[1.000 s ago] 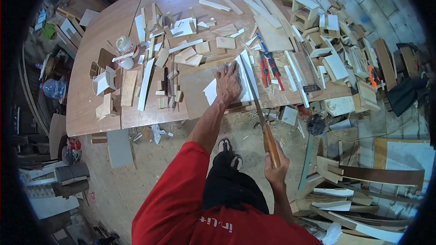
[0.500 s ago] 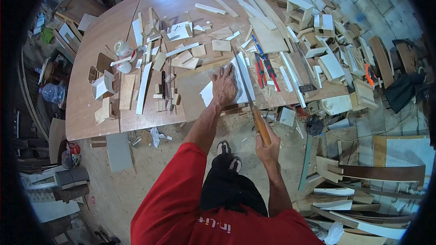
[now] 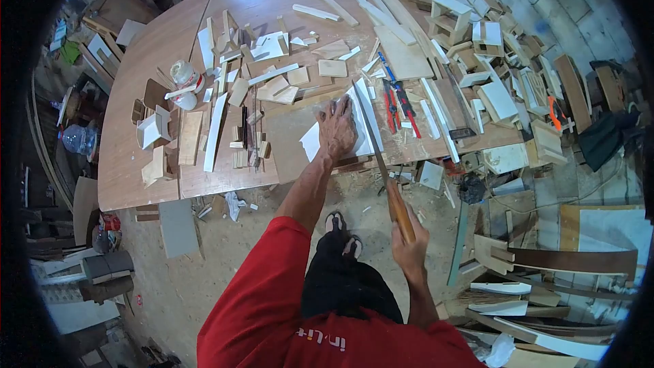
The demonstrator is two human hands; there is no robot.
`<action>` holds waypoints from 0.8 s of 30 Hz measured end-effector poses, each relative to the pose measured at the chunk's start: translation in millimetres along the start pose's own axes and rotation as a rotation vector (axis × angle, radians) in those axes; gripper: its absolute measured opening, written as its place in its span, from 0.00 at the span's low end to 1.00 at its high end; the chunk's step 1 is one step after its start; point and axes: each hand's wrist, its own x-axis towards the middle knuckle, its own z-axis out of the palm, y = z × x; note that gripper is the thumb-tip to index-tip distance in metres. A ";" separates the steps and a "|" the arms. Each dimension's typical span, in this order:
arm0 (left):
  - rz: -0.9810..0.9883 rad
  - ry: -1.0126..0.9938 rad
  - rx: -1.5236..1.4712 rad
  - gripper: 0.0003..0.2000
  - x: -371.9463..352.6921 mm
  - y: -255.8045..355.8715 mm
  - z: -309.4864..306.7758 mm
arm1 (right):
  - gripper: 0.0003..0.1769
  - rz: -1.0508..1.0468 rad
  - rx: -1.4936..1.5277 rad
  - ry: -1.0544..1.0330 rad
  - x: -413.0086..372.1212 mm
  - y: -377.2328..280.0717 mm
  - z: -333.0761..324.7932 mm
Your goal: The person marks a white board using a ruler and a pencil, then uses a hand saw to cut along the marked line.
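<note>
"Checking the handsaw [image 3: 382, 161]: where is it, and who has it?"

"Just right of centre frame. The right grip [image 3: 410, 244] is wrapped round the wooden handle [image 3: 400, 210]; blade [image 3: 371, 131] slants up-left across the white board [image 3: 364, 140]."

"How would it handle?"

"Fairly light, I'd judge, weight toward the handle. Blade long and thin: stiff edgewise, probably whippy sideways. Wood looks smooth, might turn if held loosely. Take it by the handle, full wrap."

"And the board?"

"Centre frame, over a brown sheet [image 3: 286, 129] at the lower edge of the desk [image 3: 157, 48]. The left grip [image 3: 337, 129] is spread wide on top, not closed round anything. Board looks thin, light, rigid; the slick face could slide, edges could chip. Best held by broad downward pressure, left of the blade."
</note>
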 end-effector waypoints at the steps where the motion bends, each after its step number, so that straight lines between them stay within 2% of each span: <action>1: 0.010 0.009 0.010 0.31 1.9 -1.4 1.6 | 0.29 -0.006 -0.004 -0.007 -3.2 0.6 -4.0; 4: 0.023 0.007 0.043 0.30 -1.8 -2.0 -1.8 | 0.29 -0.074 -0.022 0.070 -2.4 -2.2 -5.1; 7: 0.017 0.000 0.031 0.29 -0.9 1.1 -4.2 | 0.29 0.165 0.033 -0.078 41.0 -8.3 10.4; 8: 0.026 0.022 0.053 0.30 0.5 -0.1 -4.4 | 0.29 0.167 0.041 -0.074 36.3 -5.2 11.0; 10: 0.033 0.039 0.064 0.30 -1.9 -0.2 0.8 | 0.29 0.028 0.005 -0.018 13.6 2.9 2.4; 14: 0.034 0.040 0.058 0.30 -4.8 -6.8 6.4 | 0.29 -0.016 0.003 0.010 -7.4 -10.2 -10.8; 16: 0.042 0.039 0.063 0.30 0.7 -0.6 2.0 | 0.28 0.170 0.030 -0.077 23.3 -9.3 0.8; 20: 0.040 0.019 0.068 0.30 -0.9 -3.3 -1.5 | 0.28 0.213 0.091 -0.100 27.5 -7.6 9.2; 22: 0.026 0.032 0.071 0.29 1.6 -1.3 1.2 | 0.28 -0.017 -0.031 -0.013 -3.5 -1.4 -4.8; 24: 0.016 -0.008 0.055 0.29 0.7 -3.5 2.0 | 0.28 -0.072 -0.047 0.020 -5.3 -0.4 -7.4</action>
